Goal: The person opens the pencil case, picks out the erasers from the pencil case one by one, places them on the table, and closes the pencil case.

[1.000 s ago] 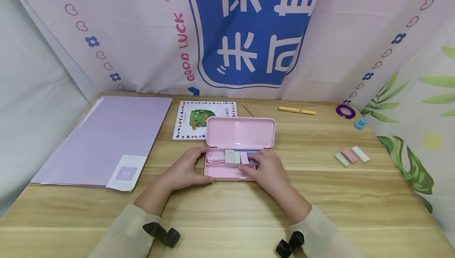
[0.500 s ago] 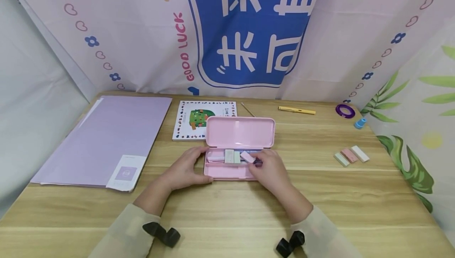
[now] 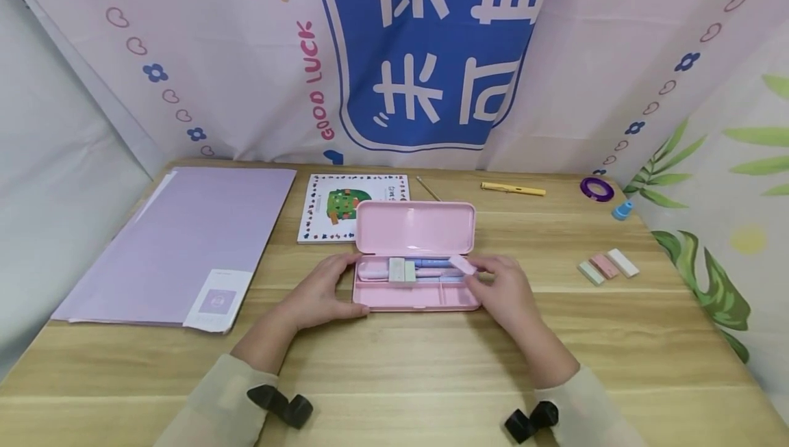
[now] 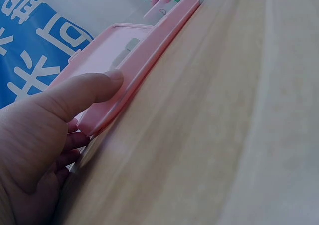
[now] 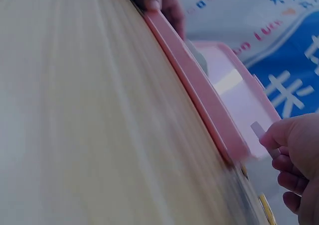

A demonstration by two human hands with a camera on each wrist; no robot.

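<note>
A pink pencil case (image 3: 416,228) stands with its lid raised. My left hand (image 3: 323,289) grips its left end, the thumb on the front wall and the fingers round the side. My right hand (image 3: 507,291) pinches a pale pink eraser (image 3: 461,265) between thumb and fingers, above the case's right end. In the right wrist view the eraser (image 5: 257,130) shows beside the lid. Two erasers, one greyish (image 3: 397,270) and one light green (image 3: 409,271), lie across several blue and lilac pens (image 3: 431,273) in the back compartment. The front compartments hold nothing visible.
At right lie green, pink and white erasers (image 3: 603,266), a blue cone-shaped piece (image 3: 622,211) and a purple tape roll (image 3: 596,189). A yellow pen (image 3: 513,189), a pencil (image 3: 428,188) and a booklet (image 3: 320,207) lie behind. A purple folder (image 3: 179,241) covers the left.
The pale pink eraser has been lifted off the pens and carried right in my right hand, uncovering pens and a front divider. My left hand stays on the pencil case.
</note>
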